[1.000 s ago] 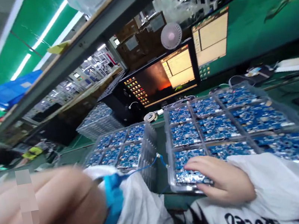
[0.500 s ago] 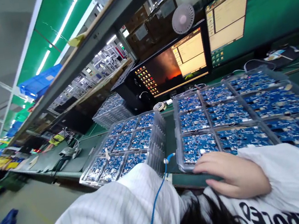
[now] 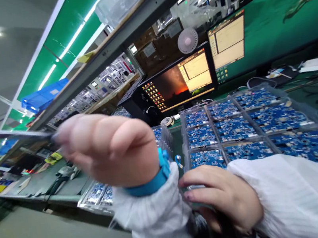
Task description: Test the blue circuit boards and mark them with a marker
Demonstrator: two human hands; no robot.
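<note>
As the left hand (image 3: pixel 106 151) has just swung up from the bench, its fingers are clenched on a thin flat sheet (image 3: pixel 16 133), most likely a circuit board seen edge-on, though blur hides its face. The sheet juts out at about 9 o'clock from the fist, held up over the aisle and clear of every tray. A blue wrist strap (image 3: pixel 153 181) circles that wrist.

The right hand (image 3: pixel 222 195) lies curled at the near edge of a large clear plastic tray (image 3: pixel 185 159); the fingers hide what lies under them, so whether they grasp anything cannot be told. That tray, at about 1 o'clock from the right hand, is divided into a grid, and each visible compartment holds a blue circuit board (image 3: pixel 233 129).

A second clear tray (image 3: pixel 83 203) sits at about 8 o'clock from the raised hand, with more boards (image 3: pixel 94 193) showing past the sleeve. Beyond the trays, at about 12 o'clock, stand a lit monitor (image 3: pixel 183 79) and a small white desk fan (image 3: pixel 187 40).
</note>
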